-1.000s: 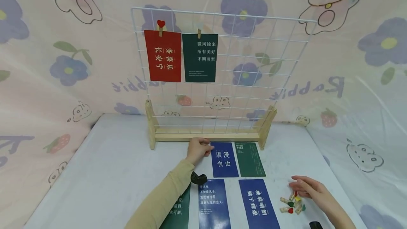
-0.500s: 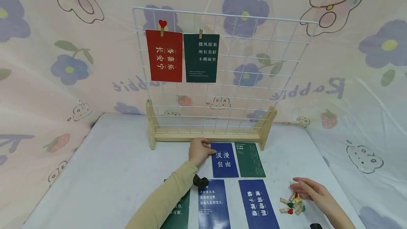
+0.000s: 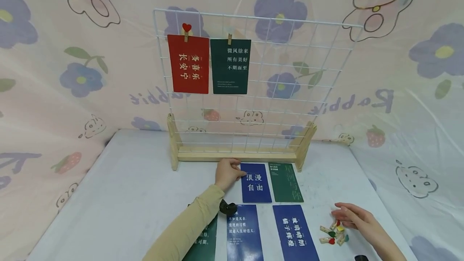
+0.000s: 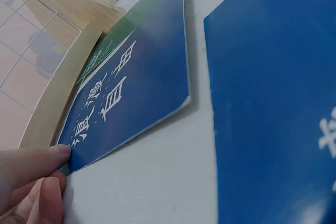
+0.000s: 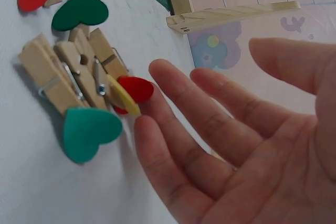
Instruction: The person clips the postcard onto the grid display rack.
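My left hand (image 3: 229, 174) pinches the upper left corner of a blue card (image 3: 256, 192) with white characters. In the left wrist view the thumb (image 4: 61, 150) lies on top of the card and the other fingers are at its edge. Several small wooden clothespins (image 5: 48, 72) with red, green and yellow hearts lie in a pile at the right. Beside them is my right hand (image 3: 359, 220), palm turned up to the camera and fingers loosely extended, holding nothing. In the right wrist view its fingertips come close to a yellow heart and a red one; contact is unclear.
Behind the cards stands a white wire grid (image 3: 290, 79) in a wooden base (image 3: 235, 156). Clothespins fix a red card (image 3: 189, 83) and a dark green card (image 3: 224, 79) to it. More cards lie on the white table, including a green card (image 3: 282, 188) and a blue card (image 3: 293, 245).
My left hand has shifted slightly right onto the corner of the blue card, its thumb coming over it. The right hand stays almost still beside the clothespins.
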The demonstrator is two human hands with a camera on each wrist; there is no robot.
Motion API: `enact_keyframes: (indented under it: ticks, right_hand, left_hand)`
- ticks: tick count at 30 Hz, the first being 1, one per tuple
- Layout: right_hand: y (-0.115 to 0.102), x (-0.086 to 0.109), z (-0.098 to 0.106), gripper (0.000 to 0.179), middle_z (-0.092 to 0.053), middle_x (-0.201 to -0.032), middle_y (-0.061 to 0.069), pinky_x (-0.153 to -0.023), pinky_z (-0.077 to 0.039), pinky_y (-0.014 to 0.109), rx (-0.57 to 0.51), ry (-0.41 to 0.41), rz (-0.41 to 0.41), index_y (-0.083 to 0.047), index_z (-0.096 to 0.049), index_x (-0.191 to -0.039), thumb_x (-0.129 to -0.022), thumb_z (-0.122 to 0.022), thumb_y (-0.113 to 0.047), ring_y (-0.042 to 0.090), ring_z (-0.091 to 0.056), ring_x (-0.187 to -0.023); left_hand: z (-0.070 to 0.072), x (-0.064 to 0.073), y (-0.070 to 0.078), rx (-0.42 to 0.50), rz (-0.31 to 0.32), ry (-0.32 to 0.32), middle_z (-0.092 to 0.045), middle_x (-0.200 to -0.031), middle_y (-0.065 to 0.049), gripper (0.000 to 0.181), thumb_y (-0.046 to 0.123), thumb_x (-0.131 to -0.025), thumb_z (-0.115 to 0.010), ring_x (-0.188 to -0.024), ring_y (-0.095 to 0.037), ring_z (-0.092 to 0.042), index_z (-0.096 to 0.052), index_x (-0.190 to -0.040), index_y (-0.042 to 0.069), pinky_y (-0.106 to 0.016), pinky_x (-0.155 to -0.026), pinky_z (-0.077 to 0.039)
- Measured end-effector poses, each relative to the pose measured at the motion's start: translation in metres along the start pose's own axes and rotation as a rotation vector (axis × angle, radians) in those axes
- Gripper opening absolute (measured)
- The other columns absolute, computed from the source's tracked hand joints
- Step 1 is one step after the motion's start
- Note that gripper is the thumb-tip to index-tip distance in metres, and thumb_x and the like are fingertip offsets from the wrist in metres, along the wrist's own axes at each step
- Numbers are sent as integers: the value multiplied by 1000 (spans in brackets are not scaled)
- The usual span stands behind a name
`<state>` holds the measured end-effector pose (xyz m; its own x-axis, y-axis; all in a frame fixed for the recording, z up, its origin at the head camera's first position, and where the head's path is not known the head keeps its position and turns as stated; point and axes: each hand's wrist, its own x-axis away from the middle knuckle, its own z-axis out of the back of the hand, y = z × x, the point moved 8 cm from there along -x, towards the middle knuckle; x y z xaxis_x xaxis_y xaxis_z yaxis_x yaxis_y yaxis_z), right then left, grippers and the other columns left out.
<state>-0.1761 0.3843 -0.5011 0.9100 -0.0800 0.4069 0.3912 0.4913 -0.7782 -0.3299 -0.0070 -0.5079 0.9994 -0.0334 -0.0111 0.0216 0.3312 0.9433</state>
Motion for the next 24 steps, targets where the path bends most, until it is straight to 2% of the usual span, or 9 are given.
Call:
enact_keyframes:
  ticks: [8,10,15,24]
  right_hand:
    - [-2,-1,0,64,-64,-117,19,-82,-54,33,0,-2,5,10,-38,-138,-101,-46,-42,25,-63,-103]
    - [-1,0,-1,64,-64,-116,19,-81,-55,33,-4,-2,1,11,-39,-137,-101,-46,-41,25,-63,-102]
    - [-2,-1,-1,65,-64,-116,18,-81,-55,33,-11,-6,-4,10,-39,-137,-100,-46,-42,24,-63,-102]
    - [0,-1,2,64,-64,-117,19,-81,-55,32,-9,-5,-1,11,-39,-137,-101,-45,-41,24,-63,-101]
  left_hand:
    - [0,0,3,-20,-31,-24,-63,-60,0,44,0,-70,-83,-43,-10,-54,-67,-110,-5,-24,-48,-48]
    - [0,0,2,-20,-22,-35,-63,-59,1,44,1,-70,-83,-42,-10,-53,-66,-111,-4,-24,-49,-48]
    - [1,-2,0,-30,-26,-31,-62,-59,-1,42,3,-69,-84,-40,-10,-52,-65,-105,-4,-24,-50,-48]
    - [1,-2,-3,-12,-3,17,-61,-83,-11,37,0,-64,-87,-49,-11,-56,-65,-94,-1,-24,-46,-51]
